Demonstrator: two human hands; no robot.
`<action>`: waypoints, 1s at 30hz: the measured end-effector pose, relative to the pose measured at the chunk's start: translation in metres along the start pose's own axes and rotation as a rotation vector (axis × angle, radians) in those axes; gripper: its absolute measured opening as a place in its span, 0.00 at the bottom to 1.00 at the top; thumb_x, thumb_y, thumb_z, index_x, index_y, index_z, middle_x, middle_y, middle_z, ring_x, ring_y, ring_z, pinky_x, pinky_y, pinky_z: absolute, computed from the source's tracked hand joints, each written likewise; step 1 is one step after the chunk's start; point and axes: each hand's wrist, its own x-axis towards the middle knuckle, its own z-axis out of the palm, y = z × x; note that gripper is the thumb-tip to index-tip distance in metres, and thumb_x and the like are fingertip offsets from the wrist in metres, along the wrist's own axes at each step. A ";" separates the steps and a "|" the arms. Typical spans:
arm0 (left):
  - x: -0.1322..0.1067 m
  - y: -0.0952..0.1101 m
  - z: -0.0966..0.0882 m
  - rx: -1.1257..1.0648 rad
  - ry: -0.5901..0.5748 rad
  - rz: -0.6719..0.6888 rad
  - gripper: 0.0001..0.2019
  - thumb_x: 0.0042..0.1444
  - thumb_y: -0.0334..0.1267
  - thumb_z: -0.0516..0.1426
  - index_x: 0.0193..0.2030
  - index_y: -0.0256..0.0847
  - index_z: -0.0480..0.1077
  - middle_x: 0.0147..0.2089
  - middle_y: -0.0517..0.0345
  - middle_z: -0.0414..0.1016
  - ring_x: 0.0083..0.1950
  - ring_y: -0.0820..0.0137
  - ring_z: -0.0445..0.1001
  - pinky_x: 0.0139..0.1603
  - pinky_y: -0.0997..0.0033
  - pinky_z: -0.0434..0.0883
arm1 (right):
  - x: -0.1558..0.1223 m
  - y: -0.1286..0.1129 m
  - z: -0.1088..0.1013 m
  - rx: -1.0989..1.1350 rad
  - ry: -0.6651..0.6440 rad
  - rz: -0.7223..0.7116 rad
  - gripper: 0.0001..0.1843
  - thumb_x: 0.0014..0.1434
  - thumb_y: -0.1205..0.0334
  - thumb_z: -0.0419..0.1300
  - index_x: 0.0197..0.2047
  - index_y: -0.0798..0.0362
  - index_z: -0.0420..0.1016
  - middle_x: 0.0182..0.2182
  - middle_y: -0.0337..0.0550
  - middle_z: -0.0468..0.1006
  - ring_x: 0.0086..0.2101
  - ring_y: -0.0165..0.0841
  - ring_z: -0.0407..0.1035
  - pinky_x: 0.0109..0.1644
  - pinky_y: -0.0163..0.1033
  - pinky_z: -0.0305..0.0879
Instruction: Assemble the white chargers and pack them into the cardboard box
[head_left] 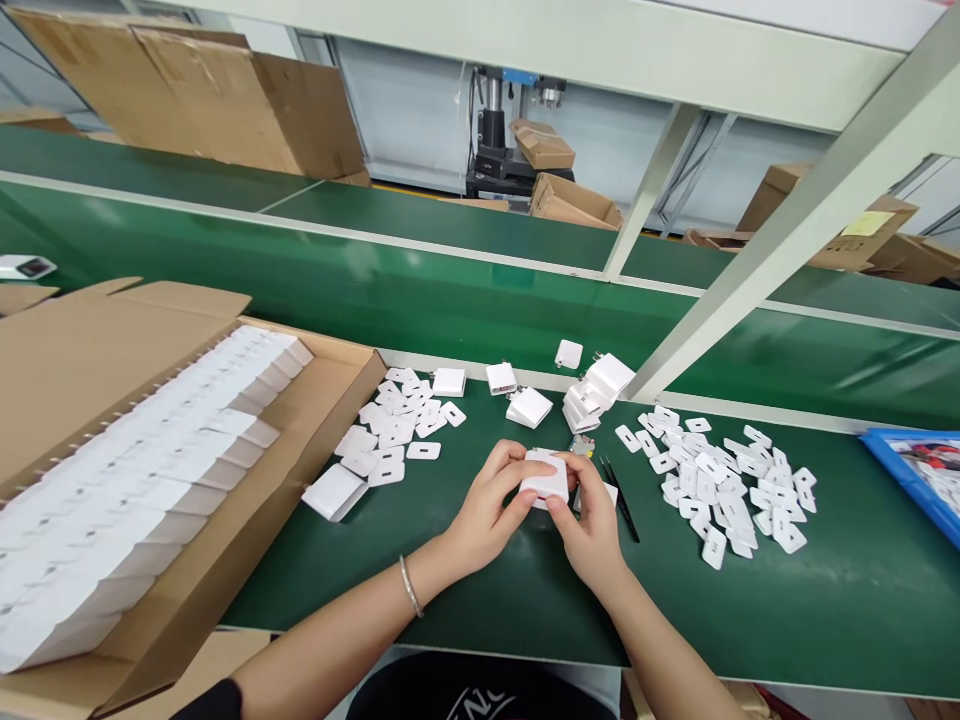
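Workshop: green workbench (862, 610), drill press (493, 130)

The green table (870, 620) carries slotted white plates (396, 432) (709, 487) either side of the hands (484, 508) (596, 522), plug chargers (530, 406) beyond, tweezers (621, 505) just right, an open carton (315, 441) left.

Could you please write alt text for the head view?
A person's left hand and right hand hold a white block over a green workbench. Black tweezers lie beside the right hand, with piles of small white pieces on either side; an open cardboard box of white units stands at left.
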 end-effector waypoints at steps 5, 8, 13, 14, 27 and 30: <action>0.000 0.000 0.003 -0.037 0.037 -0.013 0.20 0.76 0.50 0.49 0.56 0.44 0.78 0.49 0.50 0.66 0.51 0.63 0.69 0.53 0.63 0.73 | 0.001 -0.003 0.002 0.024 0.017 0.005 0.14 0.68 0.52 0.63 0.54 0.47 0.73 0.42 0.45 0.76 0.38 0.38 0.68 0.42 0.43 0.67; 0.002 0.000 0.003 -0.103 0.018 -0.082 0.20 0.76 0.51 0.50 0.56 0.44 0.78 0.49 0.50 0.66 0.53 0.63 0.69 0.54 0.63 0.73 | 0.000 -0.001 0.004 0.020 0.052 0.004 0.15 0.68 0.53 0.63 0.54 0.48 0.73 0.43 0.44 0.76 0.38 0.37 0.68 0.43 0.43 0.67; 0.003 0.000 0.000 -0.116 -0.016 -0.058 0.23 0.77 0.53 0.47 0.58 0.44 0.78 0.51 0.49 0.66 0.53 0.63 0.70 0.54 0.64 0.73 | -0.003 0.001 0.004 -0.005 0.081 -0.009 0.17 0.70 0.49 0.60 0.56 0.48 0.72 0.43 0.45 0.75 0.39 0.38 0.68 0.43 0.44 0.67; 0.003 -0.001 0.000 -0.093 -0.019 -0.050 0.24 0.77 0.54 0.47 0.58 0.44 0.78 0.51 0.49 0.66 0.53 0.62 0.70 0.54 0.64 0.73 | -0.003 0.001 0.004 -0.012 0.082 -0.005 0.17 0.70 0.48 0.59 0.56 0.48 0.72 0.43 0.45 0.74 0.39 0.38 0.68 0.43 0.44 0.67; -0.003 0.000 0.002 0.067 0.050 0.083 0.21 0.78 0.49 0.45 0.58 0.43 0.77 0.49 0.50 0.66 0.47 0.65 0.71 0.47 0.66 0.74 | 0.001 -0.001 0.003 0.100 0.038 0.023 0.14 0.65 0.50 0.66 0.50 0.47 0.74 0.38 0.41 0.74 0.37 0.36 0.67 0.41 0.42 0.66; -0.004 0.000 0.003 0.060 0.005 0.076 0.24 0.77 0.53 0.44 0.63 0.43 0.72 0.51 0.48 0.65 0.50 0.62 0.70 0.51 0.62 0.74 | 0.001 -0.001 0.002 0.123 0.057 0.015 0.14 0.65 0.49 0.66 0.49 0.47 0.74 0.37 0.40 0.73 0.36 0.36 0.66 0.40 0.41 0.65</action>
